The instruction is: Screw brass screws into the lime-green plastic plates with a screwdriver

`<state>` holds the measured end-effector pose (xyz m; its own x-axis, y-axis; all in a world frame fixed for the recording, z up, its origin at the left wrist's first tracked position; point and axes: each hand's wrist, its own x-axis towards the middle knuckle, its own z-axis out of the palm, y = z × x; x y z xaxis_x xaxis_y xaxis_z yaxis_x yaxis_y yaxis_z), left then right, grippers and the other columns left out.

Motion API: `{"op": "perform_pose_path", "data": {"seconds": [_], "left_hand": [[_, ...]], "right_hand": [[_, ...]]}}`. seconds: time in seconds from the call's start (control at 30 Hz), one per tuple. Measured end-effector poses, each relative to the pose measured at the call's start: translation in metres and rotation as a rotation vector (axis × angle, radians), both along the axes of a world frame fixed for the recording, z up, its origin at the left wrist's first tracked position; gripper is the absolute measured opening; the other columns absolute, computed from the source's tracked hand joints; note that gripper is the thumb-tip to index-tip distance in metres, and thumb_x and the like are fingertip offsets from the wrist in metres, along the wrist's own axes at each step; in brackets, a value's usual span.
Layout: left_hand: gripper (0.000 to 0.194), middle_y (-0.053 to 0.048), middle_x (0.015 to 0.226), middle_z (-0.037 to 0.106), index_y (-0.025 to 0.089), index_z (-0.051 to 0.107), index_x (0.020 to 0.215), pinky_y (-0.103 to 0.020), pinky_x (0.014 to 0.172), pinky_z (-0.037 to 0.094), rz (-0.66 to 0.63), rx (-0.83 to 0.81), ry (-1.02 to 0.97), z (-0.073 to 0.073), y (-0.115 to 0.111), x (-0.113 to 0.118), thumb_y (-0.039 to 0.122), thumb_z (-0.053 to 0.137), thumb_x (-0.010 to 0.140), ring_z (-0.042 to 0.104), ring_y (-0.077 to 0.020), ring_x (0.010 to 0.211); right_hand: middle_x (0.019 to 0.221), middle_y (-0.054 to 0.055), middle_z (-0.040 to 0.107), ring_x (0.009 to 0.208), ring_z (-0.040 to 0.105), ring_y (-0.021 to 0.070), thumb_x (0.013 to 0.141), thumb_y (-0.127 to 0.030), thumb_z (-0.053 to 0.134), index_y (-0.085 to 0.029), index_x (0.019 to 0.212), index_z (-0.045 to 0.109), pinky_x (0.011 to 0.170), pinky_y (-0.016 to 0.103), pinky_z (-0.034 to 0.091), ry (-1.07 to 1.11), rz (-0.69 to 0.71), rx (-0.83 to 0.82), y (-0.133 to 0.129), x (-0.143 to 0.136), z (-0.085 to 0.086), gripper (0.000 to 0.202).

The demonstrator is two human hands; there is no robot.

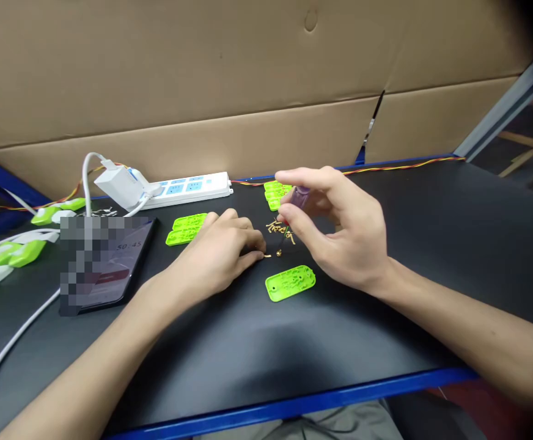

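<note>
My right hand [344, 229] is closed around the purple handle of a small screwdriver [300, 197]. Its thin shaft points down toward a little brass piece [279, 253] on the table; whether the tip touches it I cannot tell. The thumb and fingers of my left hand [227, 247] are pinched at the end of a small brass strip [267, 256], just left of that piece. Just in front of the hands lies a green plastic shell [290, 283], its moulded inner side up. Behind the screwdriver is a loose pile of brass strips [278, 228].
Green shells [186, 228] lie beyond my left hand, more shells [275, 194] behind the brass pile. A white power strip [191, 190] with a plugged-in charger [118, 185] stands at the back. A partly blurred phone [124, 263], white cables and green-white plugs [25, 252] occupy the left.
</note>
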<state>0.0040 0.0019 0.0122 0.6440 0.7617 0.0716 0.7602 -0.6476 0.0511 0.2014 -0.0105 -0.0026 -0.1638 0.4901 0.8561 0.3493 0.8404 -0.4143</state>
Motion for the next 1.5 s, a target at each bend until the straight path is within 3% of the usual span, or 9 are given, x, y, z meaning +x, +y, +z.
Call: {"op": "perform_pose_path", "data": {"seconds": [0.3,0.67,0.9,1.1,1.33,1.5], "left_hand": [[0.017,-0.001,0.085,0.068,0.022,0.066,0.079,-0.036,0.077,0.032,0.07,-0.074,-0.046,-0.001,0.0,0.004,0.032,0.055,0.087,0.052,-0.0229,0.087],[0.018,-0.002,0.082,0.068,0.021,0.069,0.079,-0.037,0.079,0.033,0.043,-0.077,0.007,0.003,0.0,0.003,0.029,0.055,0.087,0.055,-0.0225,0.087],[0.021,-0.002,0.088,0.07,0.023,0.07,0.086,-0.035,0.074,0.03,-0.054,-0.052,0.035,0.004,0.003,-0.004,0.032,0.053,0.092,0.053,-0.0229,0.089],[0.019,-0.001,0.088,0.07,0.025,0.07,0.084,-0.035,0.075,0.031,-0.055,-0.029,0.074,0.005,0.005,-0.006,0.028,0.053,0.092,0.053,-0.0224,0.089],[0.023,-0.006,0.084,0.063,0.018,0.063,0.081,-0.035,0.071,0.033,-0.083,0.038,0.166,0.006,0.0,0.0,0.027,0.045,0.093,0.051,-0.0221,0.084],[0.018,-0.006,0.083,0.061,0.017,0.058,0.079,-0.035,0.072,0.036,-0.081,0.08,0.119,0.008,-0.003,0.002,0.025,0.047,0.09,0.051,-0.0215,0.081]], "right_hand": [[0.1,0.001,0.068,0.078,0.068,0.0151,0.09,-0.018,0.059,-0.028,0.12,0.058,0.074,0.034,0.064,0.006,0.008,0.003,0.001,0.0,-0.001,0.032],[0.101,0.001,0.068,0.081,0.07,0.0151,0.09,-0.019,0.057,-0.028,0.119,0.058,0.076,0.033,0.065,0.011,0.049,-0.032,0.001,0.0,-0.001,0.031],[0.104,0.001,0.068,0.082,0.07,0.0153,0.089,-0.017,0.058,-0.028,0.12,0.058,0.079,0.035,0.065,0.021,0.056,-0.056,-0.001,-0.001,0.0,0.032],[0.102,0.001,0.068,0.081,0.07,0.0144,0.09,-0.016,0.058,-0.027,0.12,0.058,0.075,0.032,0.065,0.031,0.074,-0.045,-0.001,-0.001,-0.001,0.032],[0.105,0.002,0.068,0.082,0.071,0.0155,0.091,-0.019,0.057,-0.028,0.12,0.058,0.077,0.034,0.065,0.017,0.059,-0.049,-0.001,-0.001,-0.001,0.03],[0.103,0.002,0.069,0.082,0.07,0.0165,0.09,-0.019,0.058,-0.028,0.12,0.058,0.078,0.036,0.065,0.017,0.052,-0.06,0.0,0.0,-0.001,0.031]]}}
